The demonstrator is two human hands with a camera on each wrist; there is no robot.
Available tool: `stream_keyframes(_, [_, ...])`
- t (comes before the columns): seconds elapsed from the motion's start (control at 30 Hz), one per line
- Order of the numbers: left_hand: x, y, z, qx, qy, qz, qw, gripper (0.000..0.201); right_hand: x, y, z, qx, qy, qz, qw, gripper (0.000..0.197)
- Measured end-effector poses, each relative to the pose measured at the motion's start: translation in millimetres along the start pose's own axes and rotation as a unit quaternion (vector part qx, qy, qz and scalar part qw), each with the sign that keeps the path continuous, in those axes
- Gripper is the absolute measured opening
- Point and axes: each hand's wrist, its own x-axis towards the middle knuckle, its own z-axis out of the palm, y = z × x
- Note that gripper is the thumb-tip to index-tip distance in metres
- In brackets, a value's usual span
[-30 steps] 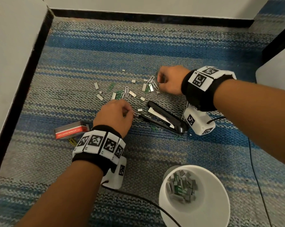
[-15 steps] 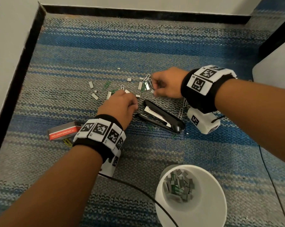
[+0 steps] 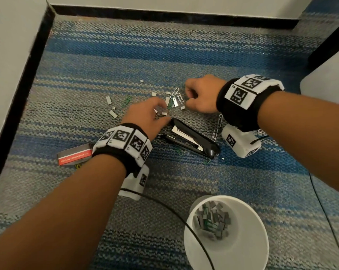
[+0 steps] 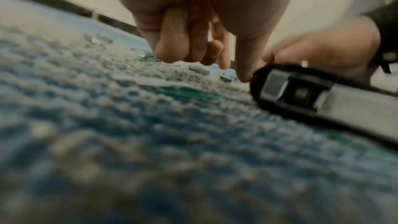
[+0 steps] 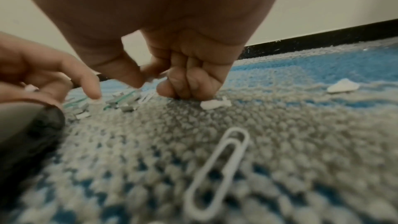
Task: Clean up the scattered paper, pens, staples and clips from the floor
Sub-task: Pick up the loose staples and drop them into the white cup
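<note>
Staple strips (image 3: 110,100) and paper clips (image 3: 177,96), silver and green, lie scattered on the striped carpet. My left hand (image 3: 163,112) reaches over them. Its thumb and forefinger close round a staple strip (image 3: 164,113), beside the black stapler's (image 3: 192,141) tip, and its other fingers are curled. In the left wrist view the left hand (image 4: 233,72) touches down beside the stapler (image 4: 301,91). My right hand (image 3: 186,98) is fisted on the carpet just right of the clips. In the right wrist view the right hand (image 5: 148,81) pinches a thin white clip.
A white cup (image 3: 250,256) holding several staples and clips stands near me at the right. A red clip box (image 3: 75,155) lies left of my left wrist. More clips (image 3: 217,127) and a large one (image 5: 217,168) lie under my right wrist. Walls with black skirting bound the carpet at left and back.
My left hand has moved forward from the stapler's tip onto the staples and spread its fingers. My right hand has stayed curled at the paper clips.
</note>
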Motion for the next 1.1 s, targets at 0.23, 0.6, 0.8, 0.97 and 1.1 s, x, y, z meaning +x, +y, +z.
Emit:
stream_keyframes(0.23, [4.6,-2.2,1.8,-0.034,0.055,-0.022,0.998,0.009,-1.0,-9.5,4.4,0.051,-0.001,-0.016,0.999,0.010])
stream_keyframes(0.6, [5.6,-11.0,0.9,-0.048,0.058,-0.067,0.995,0.014,5.3,-11.8,7.1,0.033,0.004,-0.007,0.999,0.011])
stream_keyframes(0.8, [9.5,-13.9,-0.1,-0.003,0.051,-0.047,0.998,0.013,12.4,-16.8,13.0,-0.008,0.001,-0.018,1.000,0.017])
stream_keyframes(0.97, [4.8,-11.3,-3.1,-0.013,0.098,-0.017,0.995,0.028,14.1,-16.9,13.0,-0.032,0.008,-0.014,0.999,0.027])
stream_keyframes(1.1, [-4.4,-8.4,-11.2,-0.054,0.097,-0.036,0.993,0.033,11.7,-16.6,9.4,-0.006,0.019,-0.014,1.000,0.012])
